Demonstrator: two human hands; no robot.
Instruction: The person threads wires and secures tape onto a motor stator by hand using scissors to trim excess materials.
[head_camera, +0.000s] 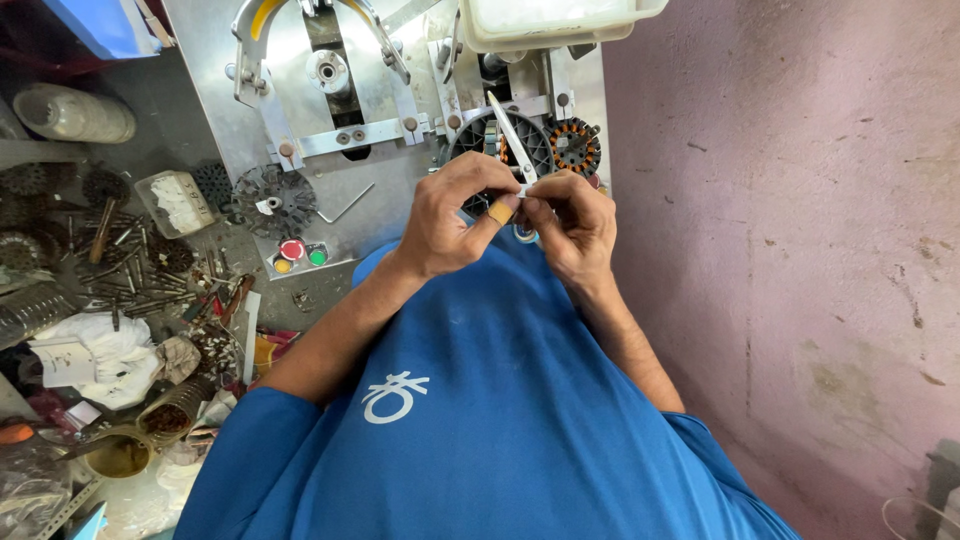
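Flanking both hands (515, 215): stators (575, 147), scattered tools (120, 270).

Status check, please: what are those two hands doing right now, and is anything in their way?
Left hand and right hand together, pinching a thin white strip. Black stator ring just behind. Nothing between the hands.

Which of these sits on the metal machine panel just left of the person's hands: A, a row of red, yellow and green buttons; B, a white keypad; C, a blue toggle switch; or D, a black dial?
A: red, yellow and green buttons sit together on the metal panel, left of the left hand and right hand, which pinch a thin white strip.
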